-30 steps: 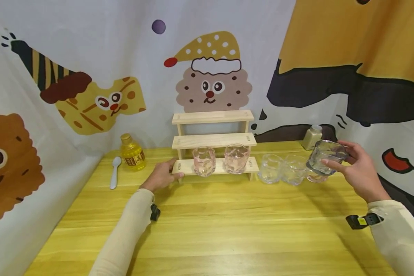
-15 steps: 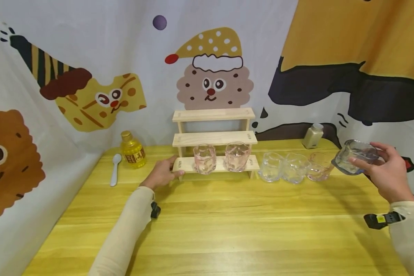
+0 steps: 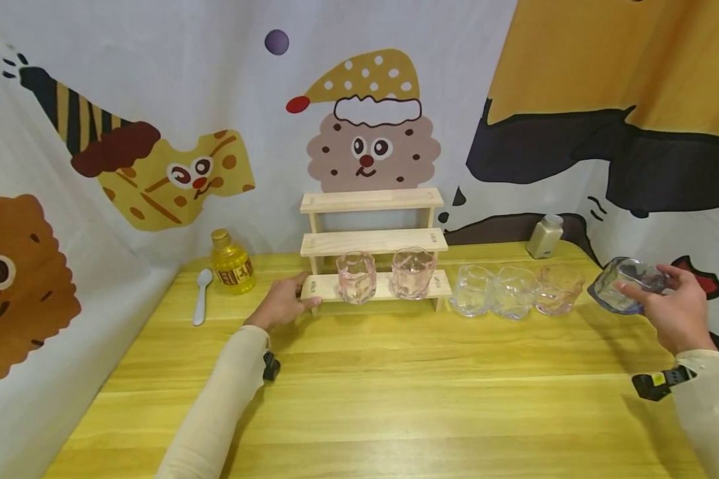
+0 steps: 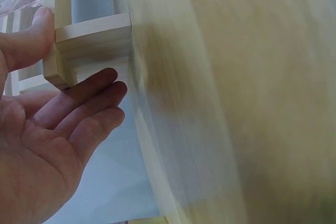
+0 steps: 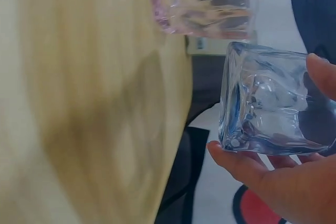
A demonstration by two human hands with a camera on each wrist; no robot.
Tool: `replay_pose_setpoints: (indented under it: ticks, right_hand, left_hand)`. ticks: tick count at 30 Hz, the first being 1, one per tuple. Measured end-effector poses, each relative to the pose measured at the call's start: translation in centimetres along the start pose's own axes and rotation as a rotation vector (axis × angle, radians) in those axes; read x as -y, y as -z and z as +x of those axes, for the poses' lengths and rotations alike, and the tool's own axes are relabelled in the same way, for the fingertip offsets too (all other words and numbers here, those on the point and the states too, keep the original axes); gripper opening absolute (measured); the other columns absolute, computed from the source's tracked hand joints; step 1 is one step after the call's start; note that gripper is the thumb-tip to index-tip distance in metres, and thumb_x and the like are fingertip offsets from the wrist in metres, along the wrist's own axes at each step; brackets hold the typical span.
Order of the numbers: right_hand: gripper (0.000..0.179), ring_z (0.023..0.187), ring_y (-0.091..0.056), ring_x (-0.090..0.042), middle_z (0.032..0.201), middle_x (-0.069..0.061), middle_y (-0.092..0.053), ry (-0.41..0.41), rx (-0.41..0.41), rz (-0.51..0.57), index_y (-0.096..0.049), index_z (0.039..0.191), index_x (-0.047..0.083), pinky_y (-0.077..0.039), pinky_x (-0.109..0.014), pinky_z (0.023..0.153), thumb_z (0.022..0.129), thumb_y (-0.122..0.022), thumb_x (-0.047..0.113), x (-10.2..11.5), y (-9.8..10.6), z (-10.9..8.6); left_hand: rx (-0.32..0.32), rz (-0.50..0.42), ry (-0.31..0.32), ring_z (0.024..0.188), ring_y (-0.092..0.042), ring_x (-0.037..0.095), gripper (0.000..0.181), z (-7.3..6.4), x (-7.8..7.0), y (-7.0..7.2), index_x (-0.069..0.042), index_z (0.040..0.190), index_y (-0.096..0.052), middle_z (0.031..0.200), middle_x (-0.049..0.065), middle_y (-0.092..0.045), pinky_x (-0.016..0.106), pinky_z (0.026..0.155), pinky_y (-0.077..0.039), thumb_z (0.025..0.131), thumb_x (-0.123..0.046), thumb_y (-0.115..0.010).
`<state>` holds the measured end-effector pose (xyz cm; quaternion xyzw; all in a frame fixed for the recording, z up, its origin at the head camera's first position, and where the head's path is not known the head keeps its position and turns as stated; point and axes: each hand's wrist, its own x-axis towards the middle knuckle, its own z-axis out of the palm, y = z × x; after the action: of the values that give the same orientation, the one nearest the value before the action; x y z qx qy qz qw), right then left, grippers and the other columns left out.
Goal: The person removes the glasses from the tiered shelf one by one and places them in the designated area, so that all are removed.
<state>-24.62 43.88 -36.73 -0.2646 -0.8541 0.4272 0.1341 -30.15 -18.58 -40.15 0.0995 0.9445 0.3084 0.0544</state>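
A person's right hand (image 3: 680,309) grips a blue-tinted glass (image 3: 629,286), thumb and fingers on opposite sides, and holds it above the wooden surface (image 3: 365,386), to the right of two clear glasses (image 3: 472,293) and a pale pink glass (image 3: 557,291) lined up there. The left hand (image 3: 283,304) pinches the left end of the lowest step of a three-tier shelf (image 3: 373,242), its other fingers loosely extended. Two pink tumblers (image 3: 357,279) stand on that step. At left are a yellow bottle (image 3: 234,265) and a white spoon (image 3: 201,296); a small jar (image 3: 545,237) stands at back right, before a cartoon-printed curtain (image 3: 216,66).
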Motion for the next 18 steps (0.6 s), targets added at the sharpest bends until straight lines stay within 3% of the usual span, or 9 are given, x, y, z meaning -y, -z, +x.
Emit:
replay_pose_setpoints:
  ticks: [6,9,10,12,13,15,18]
  right_hand:
    - [0.087,0.139,-0.030,-0.051,0.166,-0.028,-0.011,0.019,0.027,-0.015,-0.006,0.162,0.007,-0.035,-0.063,0.116,0.100,-0.058,0.036,-1.6,-0.2,-0.2]
    - [0.089,0.126,-0.040,-0.044,0.164,-0.031,-0.014,0.061,0.047,-0.042,-0.006,0.162,0.007,-0.055,-0.037,0.103,0.099,-0.060,0.038,-2.4,-0.1,-0.5]
    - [0.089,0.121,-0.044,-0.040,0.162,-0.032,-0.016,0.081,0.052,-0.050,-0.007,0.162,0.007,-0.058,-0.026,0.093,0.098,-0.061,0.038,-2.7,-0.1,-0.6]
    - [0.089,0.113,-0.046,-0.033,0.160,-0.033,-0.019,0.123,0.063,-0.069,-0.010,0.162,0.006,-0.052,-0.012,0.070,0.098,-0.062,0.039,-3.2,-0.1,-0.8]
    - [0.089,0.109,-0.047,-0.029,0.159,-0.034,-0.021,0.145,0.072,-0.073,-0.011,0.162,0.005,-0.047,-0.008,0.061,0.098,-0.063,0.037,-3.4,-0.1,-1.0]
    - [0.087,0.105,-0.048,-0.022,0.157,-0.036,-0.024,0.184,0.091,-0.083,-0.013,0.161,0.004,-0.043,-0.005,0.059,0.097,-0.064,0.035,-3.8,-0.1,-1.3]
    - [0.088,0.111,-0.050,-0.029,0.158,-0.036,-0.025,0.224,0.139,-0.118,-0.016,0.161,0.004,-0.043,-0.006,0.059,0.097,-0.066,0.037,-4.0,-0.3,-1.7]
  left_hand:
    - [0.004,0.003,-0.007,0.128,-0.060,0.035,0.081,0.2,0.3,-0.2,-0.002,0.159,-0.025,0.139,0.023,-0.061,0.050,0.107,-0.050,0.098,-0.036,-0.066]
    - [0.002,0.004,-0.006,0.128,-0.061,0.035,0.081,0.1,0.3,-0.2,-0.002,0.159,-0.025,0.139,0.023,-0.061,0.050,0.107,-0.050,0.098,-0.036,-0.066]
    - [0.002,0.004,-0.007,0.127,-0.061,0.034,0.081,0.1,0.2,-0.2,-0.002,0.159,-0.025,0.138,0.023,-0.062,0.050,0.107,-0.050,0.098,-0.035,-0.066]
    - [0.000,0.004,-0.011,0.126,-0.062,0.034,0.080,0.1,0.1,-0.2,-0.002,0.159,-0.026,0.137,0.023,-0.063,0.050,0.106,-0.051,0.098,-0.035,-0.066]
    - [0.001,0.004,-0.013,0.126,-0.062,0.034,0.079,0.1,0.0,-0.1,-0.002,0.158,-0.026,0.137,0.023,-0.063,0.050,0.106,-0.051,0.098,-0.035,-0.066]
    - [0.004,0.005,-0.016,0.126,-0.062,0.035,0.079,0.0,-0.1,0.0,-0.002,0.158,-0.027,0.137,0.023,-0.063,0.051,0.106,-0.051,0.098,-0.036,-0.065]
    - [0.006,0.004,-0.016,0.127,-0.061,0.036,0.079,0.1,-0.1,0.0,-0.001,0.158,-0.027,0.138,0.023,-0.062,0.051,0.106,-0.050,0.098,-0.036,-0.065]
